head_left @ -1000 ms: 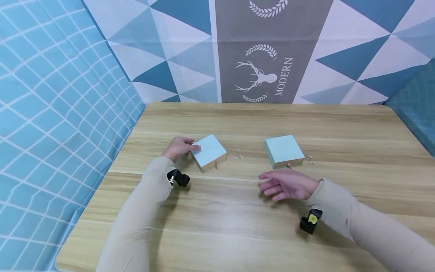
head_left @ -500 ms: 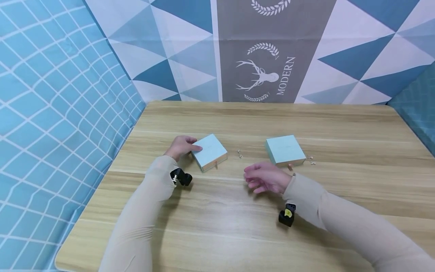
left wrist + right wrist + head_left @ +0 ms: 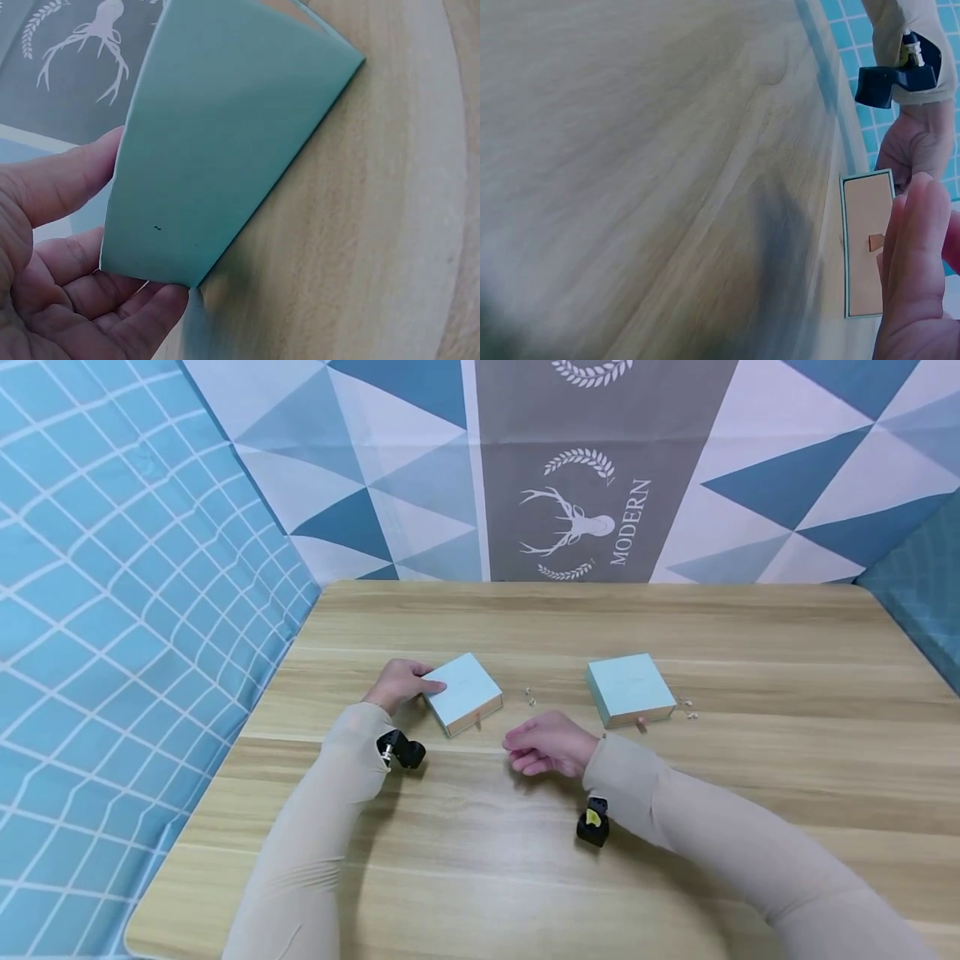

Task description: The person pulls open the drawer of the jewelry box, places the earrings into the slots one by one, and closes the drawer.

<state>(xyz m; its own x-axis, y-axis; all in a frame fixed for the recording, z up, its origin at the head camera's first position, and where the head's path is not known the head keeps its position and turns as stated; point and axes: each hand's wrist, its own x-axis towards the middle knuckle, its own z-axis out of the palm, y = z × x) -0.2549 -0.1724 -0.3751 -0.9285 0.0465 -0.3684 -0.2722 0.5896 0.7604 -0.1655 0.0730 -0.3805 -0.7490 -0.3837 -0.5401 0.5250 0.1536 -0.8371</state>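
Observation:
My left hand (image 3: 401, 685) holds the far left corner of a pale blue drawer box (image 3: 462, 693), thumb on its lid and fingers at its back end. The left wrist view shows the box's plain greenish side (image 3: 217, 135) with the thumb along the upper edge. A short brown pull tab (image 3: 876, 242) sticks out of its tan front in the right wrist view. My right hand (image 3: 551, 745) hovers over the table to the right of that box, fingers loosely bent, nothing in them.
A second pale blue box (image 3: 632, 689) with a pull tab (image 3: 641, 725) stands to the right. Tiny shiny pieces (image 3: 530, 697) lie between the boxes, and more tiny pieces (image 3: 687, 708) lie right of the second one. The wooden table (image 3: 480, 860) meets patterned cloth at its back and left.
My right hand has moved left from in front of the second box toward the first box, its fingers drawing closer together. The left hand keeps its place on the box.

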